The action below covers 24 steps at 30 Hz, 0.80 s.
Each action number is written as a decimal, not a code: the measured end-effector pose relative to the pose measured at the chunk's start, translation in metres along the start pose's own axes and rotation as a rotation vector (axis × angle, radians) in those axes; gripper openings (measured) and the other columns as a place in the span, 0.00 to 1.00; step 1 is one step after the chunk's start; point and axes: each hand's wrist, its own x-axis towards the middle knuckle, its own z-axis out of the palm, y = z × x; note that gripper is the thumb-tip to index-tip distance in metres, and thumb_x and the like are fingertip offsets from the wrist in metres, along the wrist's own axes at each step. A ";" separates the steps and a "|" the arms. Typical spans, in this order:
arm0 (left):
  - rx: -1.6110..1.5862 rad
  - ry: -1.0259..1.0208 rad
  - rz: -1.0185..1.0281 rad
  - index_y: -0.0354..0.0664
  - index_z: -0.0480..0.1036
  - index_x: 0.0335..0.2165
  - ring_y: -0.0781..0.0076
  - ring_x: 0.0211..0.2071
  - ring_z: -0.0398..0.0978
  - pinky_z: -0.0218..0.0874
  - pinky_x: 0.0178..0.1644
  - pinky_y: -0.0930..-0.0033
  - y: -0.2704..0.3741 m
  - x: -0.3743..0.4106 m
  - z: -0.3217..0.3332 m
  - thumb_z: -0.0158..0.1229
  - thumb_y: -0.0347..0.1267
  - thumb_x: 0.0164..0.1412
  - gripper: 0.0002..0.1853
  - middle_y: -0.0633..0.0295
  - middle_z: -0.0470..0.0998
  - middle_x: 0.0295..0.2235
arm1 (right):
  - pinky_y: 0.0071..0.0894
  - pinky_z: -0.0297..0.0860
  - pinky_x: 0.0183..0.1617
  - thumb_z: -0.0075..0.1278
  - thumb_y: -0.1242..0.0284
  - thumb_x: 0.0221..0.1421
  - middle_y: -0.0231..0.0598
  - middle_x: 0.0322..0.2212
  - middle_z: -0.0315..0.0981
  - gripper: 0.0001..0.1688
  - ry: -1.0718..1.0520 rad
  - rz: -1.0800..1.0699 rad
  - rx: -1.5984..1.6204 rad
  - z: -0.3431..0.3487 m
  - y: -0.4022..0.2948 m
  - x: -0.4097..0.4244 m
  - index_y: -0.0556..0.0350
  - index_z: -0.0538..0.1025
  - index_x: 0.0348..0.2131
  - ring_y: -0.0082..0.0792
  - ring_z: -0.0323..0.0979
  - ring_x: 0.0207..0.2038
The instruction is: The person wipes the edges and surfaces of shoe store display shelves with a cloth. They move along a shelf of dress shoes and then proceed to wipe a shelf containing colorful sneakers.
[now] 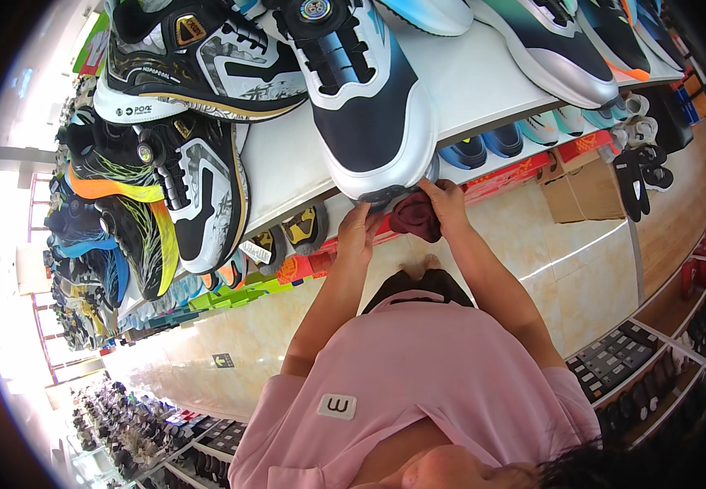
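Note:
A white, black and silver sneaker (371,116) with a dial closure stands before me, its toe over the shelf's front edge. My left hand (356,235) has its fingers at the underside of the toe, on the left. On the other side, my right hand (447,205) reaches the toe's edge with its fingertips. Bunched in that hand is a dark red cloth (416,217), hanging just below the toe. The fingers under the sole are partly hidden.
The white shelf (469,73) carries more sneakers, such as a black-and-white patterned one (206,67) and a green-and-black one (554,49). Below are shoes on a lower shelf and a cardboard box (585,192). Shoe racks (646,391) stand at the lower right.

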 end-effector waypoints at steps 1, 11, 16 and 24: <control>-0.038 -0.020 0.011 0.31 0.69 0.55 0.51 0.58 0.76 0.70 0.66 0.50 -0.002 0.000 0.001 0.67 0.37 0.69 0.26 0.46 0.75 0.56 | 0.31 0.76 0.43 0.74 0.51 0.49 0.50 0.40 0.81 0.48 0.003 -0.008 0.037 0.002 0.001 -0.001 0.80 0.76 0.51 0.33 0.80 0.39; -0.154 -0.092 0.061 0.30 0.70 0.55 0.55 0.59 0.75 0.67 0.69 0.51 -0.016 -0.023 -0.027 0.63 0.33 0.71 0.21 0.50 0.76 0.56 | 0.31 0.76 0.42 0.73 0.55 0.53 0.46 0.38 0.79 0.39 -0.106 0.050 0.100 0.003 0.001 -0.044 0.74 0.77 0.47 0.31 0.79 0.39; -0.179 -0.035 0.112 0.30 0.71 0.54 0.57 0.59 0.75 0.67 0.68 0.51 -0.019 -0.035 -0.051 0.63 0.33 0.72 0.20 0.51 0.77 0.55 | 0.30 0.76 0.42 0.72 0.55 0.54 0.45 0.39 0.78 0.40 -0.101 -0.010 0.121 0.020 0.010 -0.061 0.73 0.75 0.48 0.30 0.79 0.40; -0.177 -0.072 -0.028 0.33 0.73 0.53 0.55 0.56 0.78 0.71 0.65 0.54 -0.009 -0.046 -0.058 0.64 0.34 0.71 0.19 0.52 0.78 0.54 | 0.30 0.78 0.45 0.72 0.53 0.55 0.44 0.42 0.79 0.41 -0.209 0.074 0.158 0.016 0.031 -0.050 0.69 0.73 0.51 0.31 0.80 0.42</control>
